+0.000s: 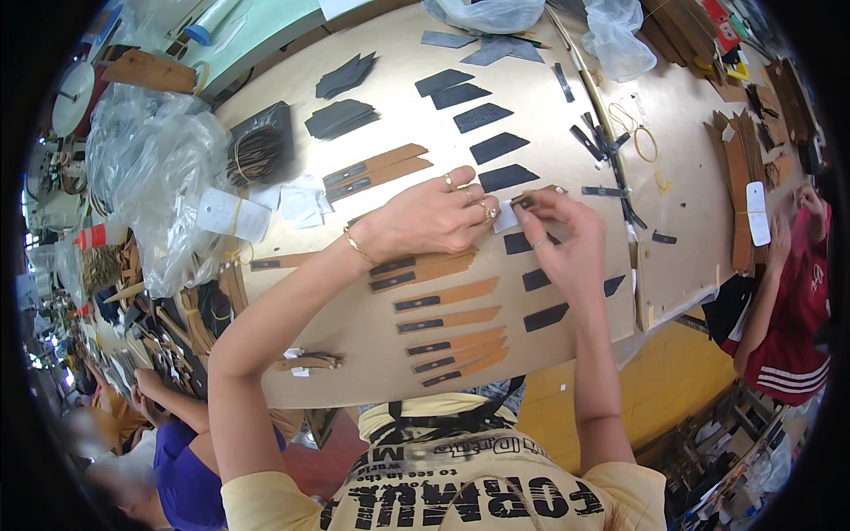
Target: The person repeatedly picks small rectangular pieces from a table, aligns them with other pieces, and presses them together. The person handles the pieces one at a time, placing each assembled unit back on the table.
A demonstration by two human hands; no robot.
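Above the middle of the table, my left hand (434,214) is curled with its fingertips at a small white piece (506,218); its grip is partly hidden. Just beside it, my right hand (571,234) pinches a small dark strip (523,203) between thumb and fingers. Under and near my left hand lie tan leather strips (447,293), each with a dark piece at one end. Black slanted leather pieces (500,148) run in a column beyond my hands, and several more (545,317) lie partly behind my right hand and forearm.
Stacked black pieces (341,119) and a banded dark bundle (258,152) sit farther left, by crumpled clear plastic (159,168). Small black strips (602,137) and a yellow rubber band (645,145) lie right. A person in red (784,310) stands at the right edge.
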